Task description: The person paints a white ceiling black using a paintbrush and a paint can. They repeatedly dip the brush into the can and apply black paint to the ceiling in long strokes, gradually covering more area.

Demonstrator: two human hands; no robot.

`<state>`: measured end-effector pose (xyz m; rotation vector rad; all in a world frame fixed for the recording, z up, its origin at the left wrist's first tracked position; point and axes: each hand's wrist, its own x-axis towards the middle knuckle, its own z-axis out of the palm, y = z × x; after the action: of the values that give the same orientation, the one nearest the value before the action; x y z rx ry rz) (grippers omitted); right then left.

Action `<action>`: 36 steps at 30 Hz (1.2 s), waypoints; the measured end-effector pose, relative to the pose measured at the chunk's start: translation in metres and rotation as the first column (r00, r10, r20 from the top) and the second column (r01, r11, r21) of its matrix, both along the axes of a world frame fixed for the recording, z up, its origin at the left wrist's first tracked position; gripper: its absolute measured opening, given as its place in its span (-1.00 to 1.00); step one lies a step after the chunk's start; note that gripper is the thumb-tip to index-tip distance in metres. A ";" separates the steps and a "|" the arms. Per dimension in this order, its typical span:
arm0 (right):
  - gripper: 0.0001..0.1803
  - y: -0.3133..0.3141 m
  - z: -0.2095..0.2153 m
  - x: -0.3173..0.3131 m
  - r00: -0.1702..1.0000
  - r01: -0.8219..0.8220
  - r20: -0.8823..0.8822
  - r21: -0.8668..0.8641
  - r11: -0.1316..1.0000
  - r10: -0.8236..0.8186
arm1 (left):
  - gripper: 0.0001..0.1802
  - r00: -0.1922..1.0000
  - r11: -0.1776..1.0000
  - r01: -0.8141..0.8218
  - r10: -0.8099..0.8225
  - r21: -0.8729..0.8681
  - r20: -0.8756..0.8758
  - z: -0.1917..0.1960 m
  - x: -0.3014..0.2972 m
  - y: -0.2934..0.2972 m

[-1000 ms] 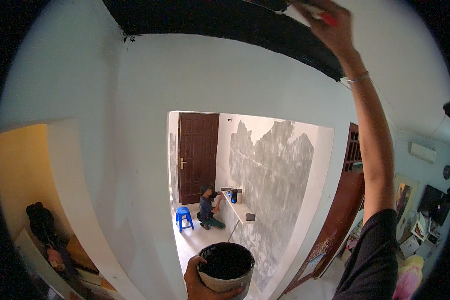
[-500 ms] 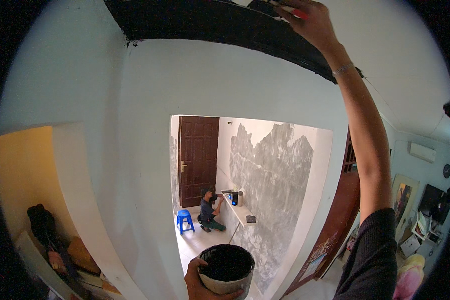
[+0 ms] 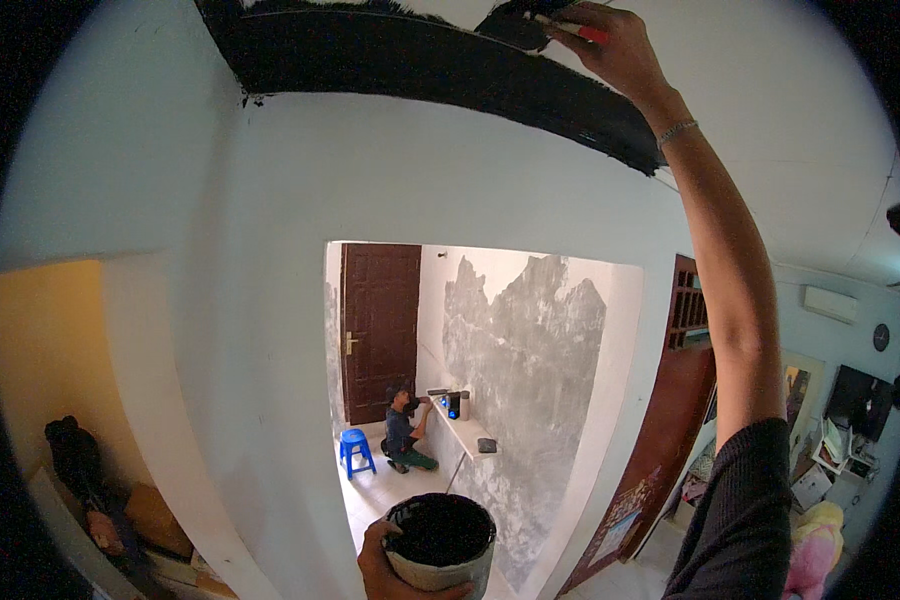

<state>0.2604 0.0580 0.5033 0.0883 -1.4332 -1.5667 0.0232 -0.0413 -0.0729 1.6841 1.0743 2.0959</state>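
My right arm is raised to the top of the wall. In my right hand, closed fingers grip a paintbrush with a pale handle and a bit of red showing; its dark bristles touch the ceiling edge. Beside it runs a black painted band along the top of the light blue wall. Low in the middle, my left hand wraps round the side of a pale round bucket. Black paint lies inside the bucket, and its bottom is out of view.
Beyond a wall opening, a person crouches at a narrow shelf near a blue stool and a brown door. Dark clothing and boxes lie in the left recess. A carved brown door stands at right.
The view has tilted up slightly, showing more of the ceiling edge and its black strokes. Both hands keep their hold on the paintbrush and bucket.
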 end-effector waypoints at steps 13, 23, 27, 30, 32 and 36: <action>-0.74 0.031 0.015 0.011 0.991 0.078 -0.100 -0.118 0.990 -0.090 | 0.15 0.969 0.955 0.239 -0.221 -0.177 0.113 0.043 0.017 -0.044; -0.76 0.049 0.012 0.011 0.995 0.042 -0.085 -0.106 0.994 -0.051 | 0.12 0.998 0.998 0.058 -0.058 -0.001 0.022 0.001 -0.003 -0.028; -0.80 0.040 0.010 0.033 0.979 -0.054 -0.196 0.003 0.999 0.054 | 0.16 0.995 1.000 -0.009 0.010 -0.013 0.101 -0.001 -0.002 -0.030; -0.80 0.038 0.007 0.041 0.988 -0.082 -0.138 -0.135 0.987 0.063 | 0.17 0.987 0.999 0.000 0.006 -0.037 0.160 -0.005 -0.005 -0.032; -0.79 0.036 0.010 0.039 0.998 0.024 -0.053 -0.161 0.987 -0.033 | 0.17 0.995 0.999 -0.015 0.019 -0.037 0.100 -0.009 -0.009 -0.031; -0.73 0.024 0.033 0.034 0.988 -0.041 -0.153 -0.232 0.972 0.005 | 0.16 0.994 0.997 0.038 -0.031 -0.061 0.107 -0.011 -0.006 -0.029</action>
<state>0.2943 0.0823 0.5368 -0.1511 -1.4795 -1.3446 0.0168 -0.0702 -0.0836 1.5329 1.0604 2.0819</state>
